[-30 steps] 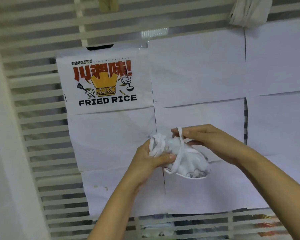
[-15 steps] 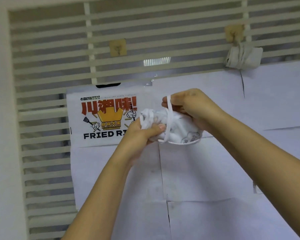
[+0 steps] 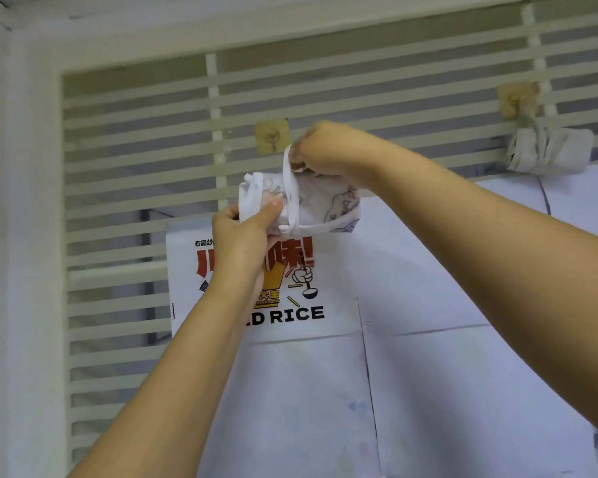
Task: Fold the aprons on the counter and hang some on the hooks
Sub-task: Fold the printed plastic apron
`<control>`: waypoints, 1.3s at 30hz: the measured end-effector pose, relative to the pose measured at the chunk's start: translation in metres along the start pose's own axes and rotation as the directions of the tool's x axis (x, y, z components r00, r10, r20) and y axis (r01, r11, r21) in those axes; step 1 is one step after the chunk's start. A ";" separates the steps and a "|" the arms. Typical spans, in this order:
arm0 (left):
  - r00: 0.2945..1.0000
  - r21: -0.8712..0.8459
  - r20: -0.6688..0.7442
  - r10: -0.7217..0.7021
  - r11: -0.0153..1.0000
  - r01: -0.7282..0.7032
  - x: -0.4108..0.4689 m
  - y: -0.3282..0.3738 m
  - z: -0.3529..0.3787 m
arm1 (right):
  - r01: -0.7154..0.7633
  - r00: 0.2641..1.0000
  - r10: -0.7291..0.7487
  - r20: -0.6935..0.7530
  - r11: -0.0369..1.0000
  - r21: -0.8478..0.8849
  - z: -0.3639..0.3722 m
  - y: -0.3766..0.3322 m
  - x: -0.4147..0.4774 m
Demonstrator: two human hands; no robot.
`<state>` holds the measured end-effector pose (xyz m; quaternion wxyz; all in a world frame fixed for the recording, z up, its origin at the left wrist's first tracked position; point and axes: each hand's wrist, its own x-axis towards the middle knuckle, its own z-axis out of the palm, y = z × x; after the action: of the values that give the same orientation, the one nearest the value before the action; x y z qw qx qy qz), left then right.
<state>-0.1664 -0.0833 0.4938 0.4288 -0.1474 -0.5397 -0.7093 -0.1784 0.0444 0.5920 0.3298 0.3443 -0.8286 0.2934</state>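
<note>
One folded apron (image 3: pixel 325 205) sits between the fingers (image 3: pixel 273 205): the left hand (image 3: pixel 242 239) grips its left end, the right hand (image 3: pixel 321 150) pinches its strap loop (image 3: pixel 288 188) just right of a hook (image 3: pixel 271 136). Another bundle (image 3: pixel 549 151) hangs well to their right.

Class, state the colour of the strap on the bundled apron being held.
White strap, head view.

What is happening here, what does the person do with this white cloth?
A person holds a folded white apron up at a slatted wall. The left hand grips the bundle; the right hand pinches its strap loop beside an empty hook, not yet on it. Another folded apron hangs from a second hook further right.
</note>
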 end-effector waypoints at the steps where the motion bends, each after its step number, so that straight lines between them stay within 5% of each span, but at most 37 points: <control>1: 1.000 -0.007 -0.004 -0.003 1.000 0.003 0.008 0.002 -0.001 | 0.019 0.999 -0.019 -0.038 1.000 -0.008 0.003 0.000 0.011; 13: 0.992 -0.147 -0.012 -0.123 0.982 0.120 0.070 0.014 -0.004 | -0.008 0.952 -0.076 -0.297 0.963 -0.269 0.036 -0.018 0.081; 18: 0.992 -0.158 0.019 -0.123 0.980 0.125 0.084 0.010 -0.005 | -0.023 0.864 -0.152 -0.480 0.940 -0.340 0.043 -0.012 0.087; 26: 0.989 -0.161 0.004 -0.149 0.976 0.148 0.087 0.007 0.001 | -0.039 0.895 -0.065 -0.440 0.974 -0.224 0.043 -0.007 0.100; 33: 0.992 -0.096 -0.006 -0.123 0.988 0.122 0.079 -0.002 -0.011 | -0.092 0.979 0.046 -0.200 0.970 -0.226 0.032 -0.018 0.093; 39: 0.990 -0.082 0.006 -0.144 0.986 0.144 0.077 -0.002 -0.016 | -0.039 0.928 -0.084 -0.362 0.947 -0.319 0.046 -0.007 0.088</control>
<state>-0.2095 -0.1325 0.5383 0.3700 -0.1256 -0.5194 -0.7600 -0.2372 -0.0257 0.6318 0.5353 0.2338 -0.7838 0.2106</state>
